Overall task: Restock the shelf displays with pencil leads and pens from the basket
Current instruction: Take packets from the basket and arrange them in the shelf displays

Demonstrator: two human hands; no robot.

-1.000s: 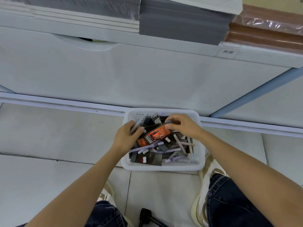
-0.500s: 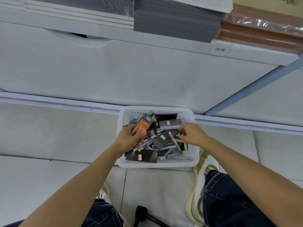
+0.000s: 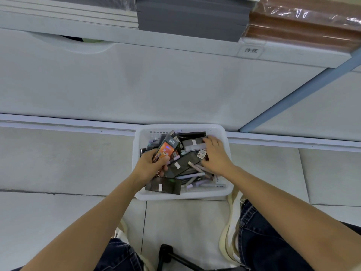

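A white plastic basket [image 3: 222,193] stands on the tiled floor against the shelf base. It is full of dark flat packs and loose lilac and grey pens [image 3: 192,175]. My left hand [image 3: 149,168] grips an orange and black pack [image 3: 165,150] together with other small packs, raised at the basket's left side. My right hand [image 3: 215,156] reaches into the basket's right half, fingers curled over a grey pack [image 3: 192,142] near the far rim. Whether it grips that pack is unclear.
The white shelf base panel [image 3: 156,85] rises just behind the basket. Above it lie stacked grey [image 3: 187,18] and brown wrapped [image 3: 304,26] books. My shoes and jeans flank the basket's near side. A black stand foot [image 3: 166,251] lies between my knees.
My left hand took the orange pack and lifted it at the left of the basket. My right hand let it go and moved right, then up to the grey pack near the far rim.
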